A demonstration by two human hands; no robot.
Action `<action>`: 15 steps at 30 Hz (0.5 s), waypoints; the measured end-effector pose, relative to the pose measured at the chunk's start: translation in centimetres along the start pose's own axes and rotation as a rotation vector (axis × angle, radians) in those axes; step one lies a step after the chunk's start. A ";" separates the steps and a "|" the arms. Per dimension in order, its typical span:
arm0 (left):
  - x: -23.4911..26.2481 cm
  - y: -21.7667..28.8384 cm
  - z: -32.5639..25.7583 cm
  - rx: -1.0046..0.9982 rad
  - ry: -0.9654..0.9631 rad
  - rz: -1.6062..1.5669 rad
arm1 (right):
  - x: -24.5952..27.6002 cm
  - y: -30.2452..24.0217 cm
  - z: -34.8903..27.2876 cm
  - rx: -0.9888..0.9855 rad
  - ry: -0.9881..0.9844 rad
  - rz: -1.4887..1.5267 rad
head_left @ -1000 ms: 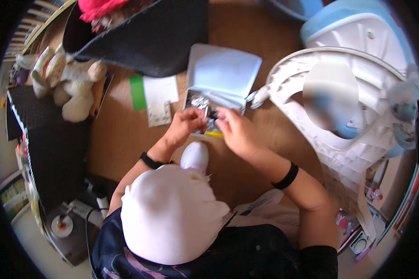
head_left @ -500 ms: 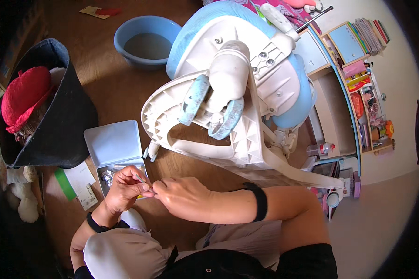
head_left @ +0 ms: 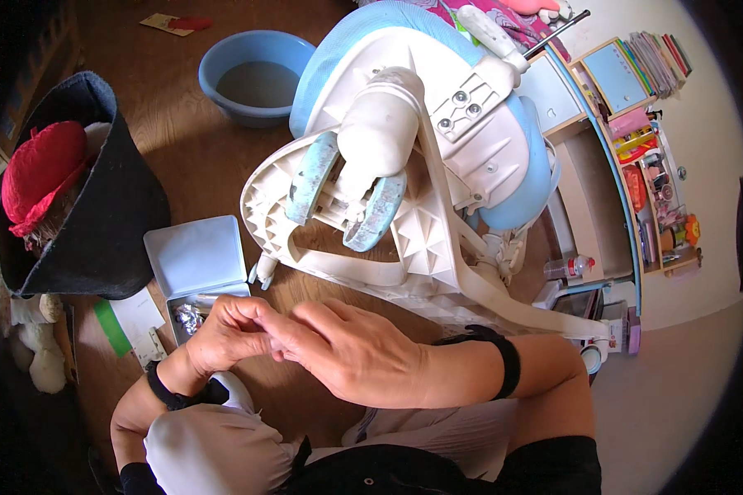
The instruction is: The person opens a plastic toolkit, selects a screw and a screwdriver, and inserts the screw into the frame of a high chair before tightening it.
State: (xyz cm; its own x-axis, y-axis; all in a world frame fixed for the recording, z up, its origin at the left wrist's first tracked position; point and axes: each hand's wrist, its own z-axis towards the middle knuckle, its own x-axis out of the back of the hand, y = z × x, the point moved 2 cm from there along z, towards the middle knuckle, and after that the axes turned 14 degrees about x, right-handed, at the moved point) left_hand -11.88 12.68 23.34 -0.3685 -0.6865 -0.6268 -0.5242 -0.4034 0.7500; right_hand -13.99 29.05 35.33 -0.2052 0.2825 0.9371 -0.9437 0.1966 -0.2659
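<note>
Just above the small open case (head_left: pixel 200 285), low on the left of the view, both hands meet fingertip to fingertip. The left hand (head_left: pixel 227 334) has its fingers curled in tight, and the right hand (head_left: pixel 351 351) lies across it with the fingers reaching into that curl; whatever is pinched between them is hidden, so I cannot tell what they hold. Each wrist wears a black band. The case sits on the wooden floor (head_left: pixel 190 148), its pale blue lid (head_left: pixel 194 256) tipped back and a few shiny metal bits (head_left: pixel 190 316) lying in the tray, right beside the left knuckles. Left of it lie a white paper slip (head_left: pixel 136 312) and a green strip (head_left: pixel 107 326). Just beyond the hands, an overturned white and blue plastic chair (head_left: pixel 421 181) lies with its ribbed underside up, its base close to the case lid. Further out, a blue basin (head_left: pixel 256 76) stands on the floor, a black felt basket (head_left: pixel 99 223) holds something red, and a shelf (head_left: pixel 627 124) of books and toys runs along the right.
</note>
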 end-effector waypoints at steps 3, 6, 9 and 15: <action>-0.6 0.6 0.3 0.019 -0.016 0.168 | -0.2 0.8 0.4 0.133 -0.012 0.030; -0.1 -0.3 0.7 0.031 -0.042 0.239 | -0.2 1.2 0.3 0.149 -0.140 0.038; -0.2 -1.2 0.7 0.060 -0.077 0.229 | -0.1 1.1 0.0 0.218 -0.260 0.012; -0.1 -0.8 0.6 0.044 -0.064 0.252 | 1.4 1.1 -0.2 0.288 -0.142 -0.182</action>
State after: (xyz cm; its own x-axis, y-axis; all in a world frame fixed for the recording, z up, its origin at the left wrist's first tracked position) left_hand -11.93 13.44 22.67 -0.5387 -0.7215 -0.4349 -0.4421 -0.1974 0.8750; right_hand -15.21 29.82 36.27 -0.0420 0.1297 0.9907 -0.9983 -0.0461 -0.0363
